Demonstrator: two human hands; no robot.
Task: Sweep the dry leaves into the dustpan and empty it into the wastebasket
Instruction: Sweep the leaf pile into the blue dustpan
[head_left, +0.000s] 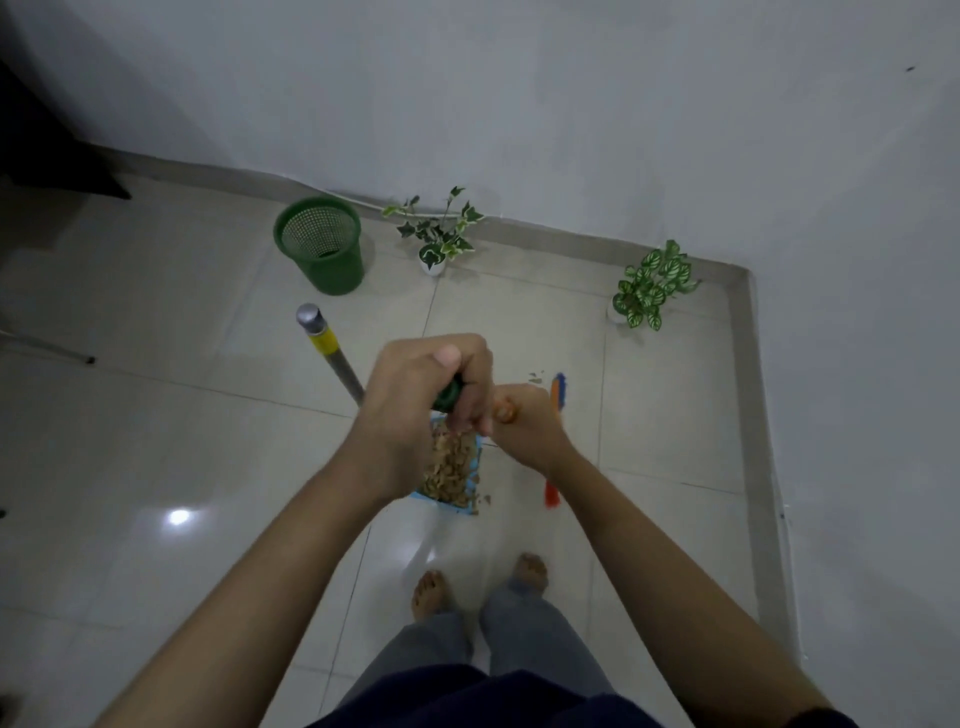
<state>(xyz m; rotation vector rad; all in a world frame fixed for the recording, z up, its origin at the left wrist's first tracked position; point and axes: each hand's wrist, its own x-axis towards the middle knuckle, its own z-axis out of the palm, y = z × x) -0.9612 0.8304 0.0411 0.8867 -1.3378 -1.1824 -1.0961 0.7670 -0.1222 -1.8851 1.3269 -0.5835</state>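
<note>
Filling blue dustpan (470, 486): dry leaves (451, 462)

Dim, soft; floor (156, 441) glare; fisheye edges

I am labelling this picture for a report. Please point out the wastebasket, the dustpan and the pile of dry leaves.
wastebasket (332, 270), head view: on its green outer wall.
dustpan (471, 484), head view: on its blue right edge.
dry leaves (449, 467), head view: on the middle of the pile in the dustpan.

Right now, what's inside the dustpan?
The blue dustpan holds a heap of dry brown leaves, with a few bits lying at its lip on the floor. Its upper part is hidden under the left hand, so what lies there cannot be seen.
</note>
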